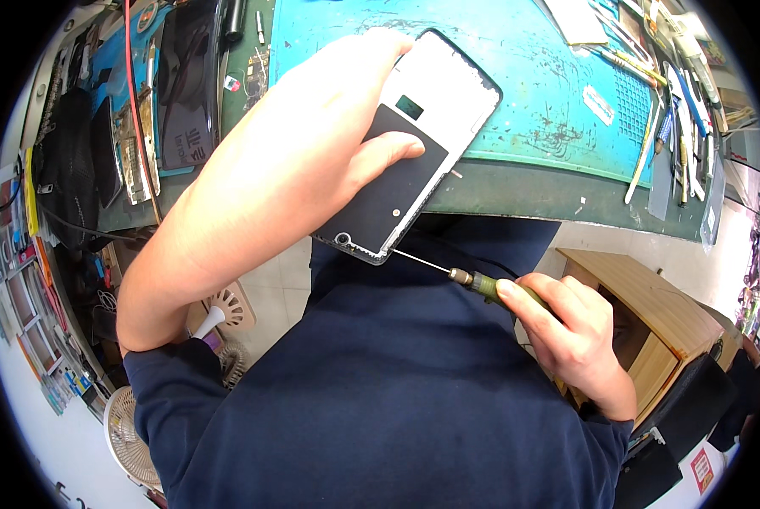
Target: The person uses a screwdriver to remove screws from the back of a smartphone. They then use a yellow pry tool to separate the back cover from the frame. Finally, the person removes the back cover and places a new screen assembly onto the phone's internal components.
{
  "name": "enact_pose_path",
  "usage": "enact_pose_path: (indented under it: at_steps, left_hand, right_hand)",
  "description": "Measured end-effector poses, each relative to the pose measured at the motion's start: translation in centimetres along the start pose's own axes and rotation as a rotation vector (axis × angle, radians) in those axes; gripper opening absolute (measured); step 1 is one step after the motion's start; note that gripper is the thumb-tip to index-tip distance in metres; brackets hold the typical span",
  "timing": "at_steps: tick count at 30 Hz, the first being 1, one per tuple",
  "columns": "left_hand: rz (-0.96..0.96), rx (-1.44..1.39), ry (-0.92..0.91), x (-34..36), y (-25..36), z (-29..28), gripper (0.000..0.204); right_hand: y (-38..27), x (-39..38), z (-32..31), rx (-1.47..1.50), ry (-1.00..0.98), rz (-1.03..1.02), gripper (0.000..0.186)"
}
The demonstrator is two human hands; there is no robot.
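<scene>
My left hand [359, 110] grips a phone frame [461, 93], its thumb lying across the dark panel inside and its fingers round the far left edge. The frame is a slim tray with a black rim, a silvery upper part and a large black rectangle [405, 182]. It tilts over the bench's front edge, its near corner above my lap. In my right hand [567, 327] is a screwdriver with a green handle [486, 287] and a thin metal shaft [422, 260]. The shaft's tip meets the frame's near corner; whether a screw sits there is too small to tell.
A scratched blue work mat [524, 110] covers the bench. Tweezers, pens and other slim tools [681, 127] crowd its right side. To the left lie a dark pouch [185, 93], phone parts and a red cable [131, 85]. A wooden cabinet [634, 297] stands at my right, a fan [130, 433] lower left.
</scene>
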State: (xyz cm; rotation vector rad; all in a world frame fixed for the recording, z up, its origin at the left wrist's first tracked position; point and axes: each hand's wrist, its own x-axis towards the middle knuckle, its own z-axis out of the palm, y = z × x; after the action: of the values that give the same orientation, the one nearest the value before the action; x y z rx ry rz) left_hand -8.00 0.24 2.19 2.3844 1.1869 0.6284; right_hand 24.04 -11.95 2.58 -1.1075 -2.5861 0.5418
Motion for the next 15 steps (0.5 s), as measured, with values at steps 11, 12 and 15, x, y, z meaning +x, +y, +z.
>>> enact_pose_path:
  at_steps: [11,12,15]
  left_hand:
    - [0.021,-0.009,-0.010,0.11,0.06,-0.20,0.065]
    - [0.022,-0.009,-0.011,0.14,0.04,-0.18,0.065]
    - [0.020,0.005,-0.011,0.10,0.04,-0.19,0.064]
  right_hand:
    - [-0.42,-0.27,0.35,0.033,-0.006,-0.002,0.052]
    - [-0.45,-0.32,0.42,0.035,-0.005,-0.001,0.052]
    - [-0.51,-0.41,0.49,0.039,-0.002,-0.001,0.052]
